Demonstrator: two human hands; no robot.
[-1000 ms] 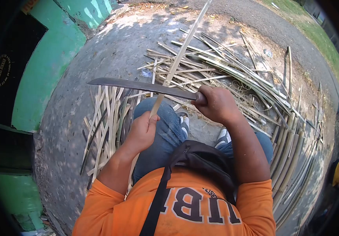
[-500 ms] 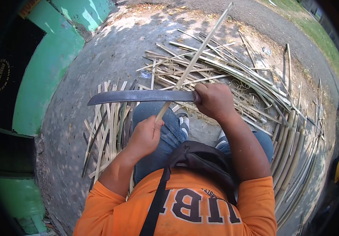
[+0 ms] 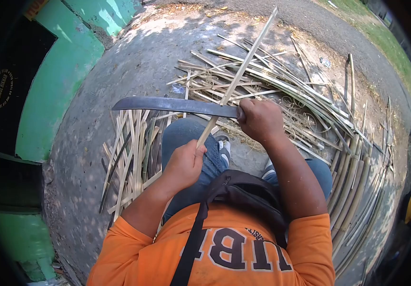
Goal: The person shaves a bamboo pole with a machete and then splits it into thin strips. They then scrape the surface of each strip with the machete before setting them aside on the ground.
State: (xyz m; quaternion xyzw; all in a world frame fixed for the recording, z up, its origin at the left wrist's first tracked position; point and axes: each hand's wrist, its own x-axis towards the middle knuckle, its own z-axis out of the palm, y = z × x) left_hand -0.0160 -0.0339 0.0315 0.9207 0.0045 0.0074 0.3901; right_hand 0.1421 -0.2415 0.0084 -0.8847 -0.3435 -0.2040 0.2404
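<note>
My right hand (image 3: 261,119) is closed round the handle of a long, curved machete (image 3: 176,106), whose blade points left. The blade lies across a long, pale bamboo strip (image 3: 245,64) and touches it. Below the blade, my left hand (image 3: 185,162) grips the strip's lower part above my left knee. From there the strip slants up and right, its far end over the ground near the top of the view. The machete's handle is mostly hidden by my right fingers.
Split strips (image 3: 131,157) lie piled at my left. Beyond my feet is a heap of bamboo pieces (image 3: 262,78) with shavings. Thicker poles (image 3: 351,195) lie at my right. A green wall (image 3: 48,95) stands at the left. A black bag (image 3: 248,195) rests on my lap.
The machete has moved slightly up and right along the strip, its tip now tilted higher. My left hand and the strip have shifted a little to the right, and the strip's far end sits slightly lower.
</note>
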